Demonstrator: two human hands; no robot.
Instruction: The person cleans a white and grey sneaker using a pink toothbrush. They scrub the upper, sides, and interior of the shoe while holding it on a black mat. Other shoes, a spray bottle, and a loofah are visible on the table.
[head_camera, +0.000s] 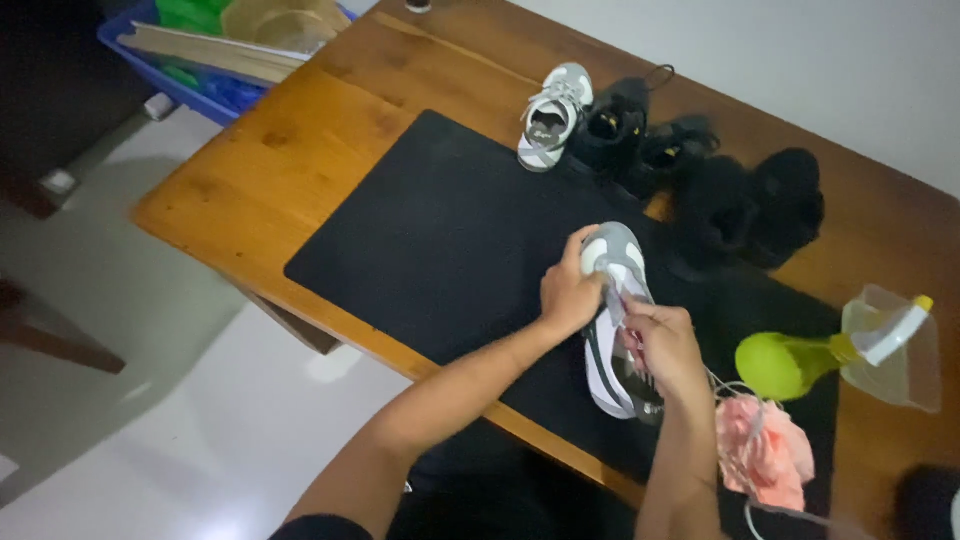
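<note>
While a grey-and-white sneaker (615, 325) lies on the black mat (440, 230) near its front edge, a person works on it with both hands: the left hand (570, 290) is closed around the toe end, gripping it, and the right hand (662, 345) is pinched shut on the laces over the middle of the shoe. A matching sneaker (552, 115) sits at the far edge of the mat, with several black shoes (700, 175) lined up just beside it along the same edge. Right of the mat's near corner, a pink cloth (765, 450) lies bunched close to the held sneaker, and a green spray bottle with a white trigger (830, 355) lies on its side beyond it. Mat and shoes rest on a wooden table (290, 160).
</note>
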